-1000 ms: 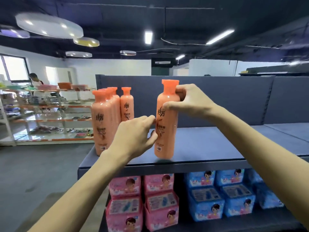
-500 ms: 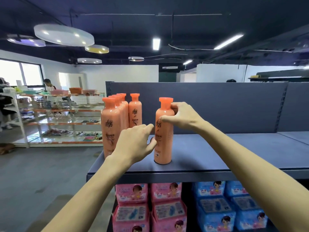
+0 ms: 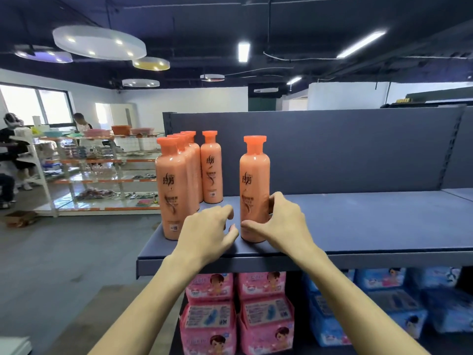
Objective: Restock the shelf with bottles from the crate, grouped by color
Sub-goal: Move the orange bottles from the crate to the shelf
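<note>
Orange bottle [image 3: 254, 190]: peach-orange body, brighter orange flat cap, dark script logo on the front with finer print below. It stands upright near the front edge of the top shelf [image 3: 358, 221], apart from the other bottles and to their right.

Right hand [image 3: 284, 226] grips its lower half, thumb across the front near the base, fingers [image 3: 277, 203] curled round the right side. Left hand [image 3: 208, 231] sits just left of the base, fingers loosely curled, holding nothing. Its thumb tip may touch the bottle, too close to tell.

The shelf is dark blue-grey metal with a matching back panel [image 3: 332, 149]. Room: dark ceiling, round lamps [image 3: 99, 42], grey floor [image 3: 64, 252], glass rack [image 3: 102, 175] far left.

At the shelf's left end a row of matching bottles [image 3: 174, 190] runs front to back, with a single bottle [image 3: 211, 170] beside it toward the back. On the tier below: pink packs [image 3: 235, 316] left, blue packs [image 3: 384, 303] right.
</note>
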